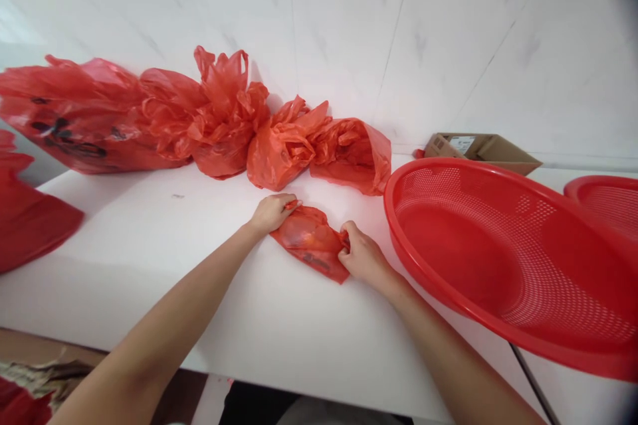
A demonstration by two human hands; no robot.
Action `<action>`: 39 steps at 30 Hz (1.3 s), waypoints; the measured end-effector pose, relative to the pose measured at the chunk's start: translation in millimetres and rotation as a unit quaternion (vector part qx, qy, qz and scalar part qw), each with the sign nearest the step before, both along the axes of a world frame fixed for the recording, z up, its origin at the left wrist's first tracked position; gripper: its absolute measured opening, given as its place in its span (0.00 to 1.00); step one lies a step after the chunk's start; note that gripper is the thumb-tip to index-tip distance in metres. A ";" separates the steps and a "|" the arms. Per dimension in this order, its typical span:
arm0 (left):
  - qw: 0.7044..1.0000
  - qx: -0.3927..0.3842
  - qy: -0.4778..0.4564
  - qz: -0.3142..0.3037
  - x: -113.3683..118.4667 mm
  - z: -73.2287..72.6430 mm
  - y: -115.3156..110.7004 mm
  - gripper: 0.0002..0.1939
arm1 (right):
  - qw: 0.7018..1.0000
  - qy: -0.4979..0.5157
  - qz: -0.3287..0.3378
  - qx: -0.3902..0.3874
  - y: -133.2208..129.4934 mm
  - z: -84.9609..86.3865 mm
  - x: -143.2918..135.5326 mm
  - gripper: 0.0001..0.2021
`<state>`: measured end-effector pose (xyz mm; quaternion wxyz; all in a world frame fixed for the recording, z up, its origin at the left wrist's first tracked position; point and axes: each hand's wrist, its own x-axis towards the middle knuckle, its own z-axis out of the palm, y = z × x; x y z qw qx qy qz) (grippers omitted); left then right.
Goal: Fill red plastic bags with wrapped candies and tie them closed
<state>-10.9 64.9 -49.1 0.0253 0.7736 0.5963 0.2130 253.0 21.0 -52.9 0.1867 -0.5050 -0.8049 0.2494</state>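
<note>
A small red plastic bag (312, 239) lies on the white table, stretched between my two hands. Something pale and rounded shows faintly through its thin film, but I cannot make out what. My left hand (274, 211) is closed on the bag's upper left corner. On the other side, my right hand (363, 254) pinches the bag's right end with curled fingers. Just behind it, another red bag (351, 156) rests on its side with its mouth facing right.
Several full red bags (224, 126) line the tiled wall, and a loose red bag (34, 219) hangs over the left edge. A large red colander (463, 259) stands close by my right hand. Behind it is a cardboard box (481, 149); a second red basket (605, 199) sits far right.
</note>
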 end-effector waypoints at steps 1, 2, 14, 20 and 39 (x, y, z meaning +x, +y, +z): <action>1.000 -0.002 0.000 -0.002 -1.6 -1.8 1.3 0.20 | 1.000 -0.008 0.003 0.000 0.6 -0.2 -0.1 0.13; 1.000 -0.003 0.001 -0.003 -3.1 -4.0 2.4 0.19 | 1.000 -0.016 0.006 0.003 0.4 -0.2 -0.3 0.10; 0.997 0.011 -0.049 0.055 -21.3 -18.8 12.9 0.19 | 0.993 -0.075 0.074 0.043 -24.5 4.1 -10.3 0.26; 0.992 -0.020 -0.085 0.093 -28.0 -19.1 25.0 0.14 | 0.984 -0.113 0.126 0.056 -46.5 8.7 -22.6 0.24; 0.989 0.011 -0.103 0.103 35.4 12.6 -48.8 0.26 | 0.995 0.096 0.000 -0.002 -41.8 16.0 -14.9 0.17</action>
